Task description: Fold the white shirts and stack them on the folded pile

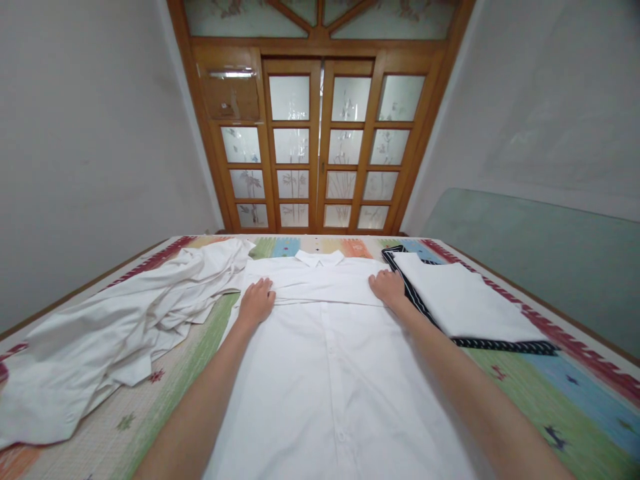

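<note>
A white button-up shirt (300, 373) lies spread in front of me, collar (320, 258) at the far end and button placket running toward me. Across its chest runs a folded band of white cloth (320, 287), apparently the sleeves. My left hand (257, 300) rests at the band's left end, fingers curled down onto the cloth. At the right end my right hand (389, 287) is closed on the same shirt, knuckles up. The fingertips of both hands are partly hidden.
Left of the shirt lies a crumpled heap of white clothing (135, 333). On the right, folded white cloth (460, 300) sits on a black striped garment (505, 346). A colourful patterned cover (565, 400) spreads beneath everything. Beyond the far edge stand wood-framed glass doors (320, 160).
</note>
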`<state>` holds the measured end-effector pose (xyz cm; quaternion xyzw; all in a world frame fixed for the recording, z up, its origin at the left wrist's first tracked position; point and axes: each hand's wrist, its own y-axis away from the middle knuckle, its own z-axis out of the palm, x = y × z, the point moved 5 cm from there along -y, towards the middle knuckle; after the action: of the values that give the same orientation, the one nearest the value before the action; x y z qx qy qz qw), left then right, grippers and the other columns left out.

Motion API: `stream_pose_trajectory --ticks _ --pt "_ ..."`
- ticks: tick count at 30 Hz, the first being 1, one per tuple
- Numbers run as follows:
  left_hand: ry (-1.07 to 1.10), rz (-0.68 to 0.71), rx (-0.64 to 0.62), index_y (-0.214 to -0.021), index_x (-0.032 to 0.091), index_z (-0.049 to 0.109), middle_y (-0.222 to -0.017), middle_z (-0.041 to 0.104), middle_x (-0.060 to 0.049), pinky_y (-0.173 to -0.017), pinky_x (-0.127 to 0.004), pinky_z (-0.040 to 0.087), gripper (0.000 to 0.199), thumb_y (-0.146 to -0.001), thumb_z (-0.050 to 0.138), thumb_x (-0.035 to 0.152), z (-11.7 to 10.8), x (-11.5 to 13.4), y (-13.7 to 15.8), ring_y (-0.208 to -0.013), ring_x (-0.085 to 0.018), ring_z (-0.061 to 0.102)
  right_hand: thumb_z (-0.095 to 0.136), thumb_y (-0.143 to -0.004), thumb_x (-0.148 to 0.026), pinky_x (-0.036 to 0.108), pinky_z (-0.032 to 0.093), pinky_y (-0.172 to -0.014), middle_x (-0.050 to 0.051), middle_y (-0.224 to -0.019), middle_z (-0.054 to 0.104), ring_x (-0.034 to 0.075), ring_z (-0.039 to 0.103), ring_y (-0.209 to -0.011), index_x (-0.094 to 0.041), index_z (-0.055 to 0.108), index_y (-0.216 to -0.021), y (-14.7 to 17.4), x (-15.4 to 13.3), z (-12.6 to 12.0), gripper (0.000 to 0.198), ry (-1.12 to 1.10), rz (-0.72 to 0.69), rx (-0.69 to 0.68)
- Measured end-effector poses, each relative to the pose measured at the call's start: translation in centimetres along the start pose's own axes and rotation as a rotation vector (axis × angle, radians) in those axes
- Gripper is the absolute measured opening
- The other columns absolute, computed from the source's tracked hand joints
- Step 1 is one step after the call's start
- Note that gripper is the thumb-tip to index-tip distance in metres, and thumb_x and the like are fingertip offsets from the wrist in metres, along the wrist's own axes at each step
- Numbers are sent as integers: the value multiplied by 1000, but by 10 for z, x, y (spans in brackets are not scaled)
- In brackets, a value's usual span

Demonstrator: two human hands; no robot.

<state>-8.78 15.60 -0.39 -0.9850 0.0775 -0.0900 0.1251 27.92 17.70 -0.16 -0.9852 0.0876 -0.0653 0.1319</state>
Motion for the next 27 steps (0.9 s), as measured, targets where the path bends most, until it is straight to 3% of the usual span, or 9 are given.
stream_pose_trajectory --ticks 4,11,16,20,23,27 --pt "8 12 20 -126 12 57 -138 56 -15 -115 -41 31 42 -90 38 18 0 0 0 -135 -24 45 34 -92 -20 40 47 -79 26 -100 71 31 68 -96 -7 75 -98 5 -7 -12 44 -22 30 -3" --pt "6 8 20 -126 14 57 -139 55 -14 -114 -41 31 42 -89 38 18 3 -1 0 -135 -24 45 34 -91 -18 40 51 -74 26 -101 71 32 69 -93 -5 75 -98 2 -13 -14 44 -9 87 -40" --pt "4 0 4 -127 13 56 -141 53 -13 -115 -38 29 42 -90 38 19 2 -1 -1 -136 -23 43 30 -95 -32 44 47 -90 29 -118 64 36 61 -112 2 68 -114 -3 -5 5 54 -43 184 -86" --pt "-8 -1 5 -128 14 56 -142 52 -12 -115 -39 30 42 -90 38 19 4 -1 -1 -136 -23 43 28 -95 -45 42 30 -111 32 -147 37 36 37 -137 14 38 -139 -9 7 25 74 -135 240 -105" --pt "-28 13 28 -128 15 57 -141 53 -11 -115 -38 31 42 -90 38 19 5 -1 -2 -135 -22 44 26 -96 -45 41 20 -116 30 -151 30 33 28 -143 12 33 -143 -16 10 33 73 -191 131 -156" --pt "-38 11 30 -128 13 57 -140 55 -11 -115 -37 31 43 -91 37 19 6 -3 -3 -135 -21 44 26 -98 -33 38 19 -116 25 -153 31 27 27 -144 5 35 -144 -19 6 33 60 -211 -65 -169"
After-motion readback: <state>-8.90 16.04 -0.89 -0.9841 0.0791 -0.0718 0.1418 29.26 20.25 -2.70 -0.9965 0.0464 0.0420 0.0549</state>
